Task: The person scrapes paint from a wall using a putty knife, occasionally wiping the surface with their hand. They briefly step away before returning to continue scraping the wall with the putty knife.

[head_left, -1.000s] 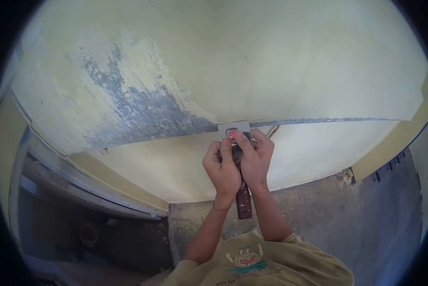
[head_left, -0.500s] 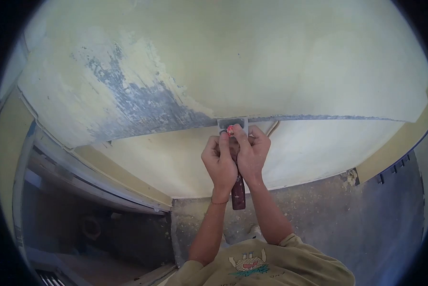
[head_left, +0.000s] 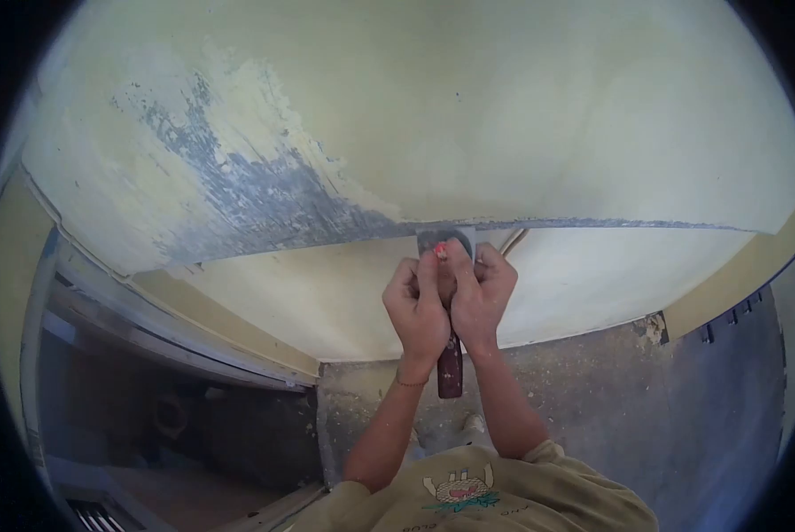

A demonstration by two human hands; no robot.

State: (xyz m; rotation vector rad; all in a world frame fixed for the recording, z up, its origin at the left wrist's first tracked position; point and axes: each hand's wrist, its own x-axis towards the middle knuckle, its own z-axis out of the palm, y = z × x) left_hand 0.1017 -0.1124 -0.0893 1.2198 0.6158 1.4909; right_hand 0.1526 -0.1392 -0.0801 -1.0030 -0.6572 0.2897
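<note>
A putty knife [head_left: 451, 365] with a dark red handle is gripped by both my hands. My left hand [head_left: 415, 310] closes on it from the left, thumb pointing up toward the blade. From the right, my right hand [head_left: 479, 301] wraps round it with its thumb near the other thumb. A small red patch shows between the thumb tips. The wide metal blade lies at the lower edge of the wall's pale upper face [head_left: 539, 151]. A grey scraped patch [head_left: 273, 191] spreads to the left, and a thin grey strip runs along the edge to the right.
Below the edge is a pale lower wall [head_left: 592, 284]. The floor [head_left: 557, 390] is grey and speckled with flakes. A dark opening with a frame [head_left: 185, 346] lies at the lower left. A thin cable-like strip [head_left: 513, 240] shows right of the blade.
Both hands and the putty knife have shifted slightly right and down relative to the view. The blade sits a little further right along the edge. Both hands keep their grip.
</note>
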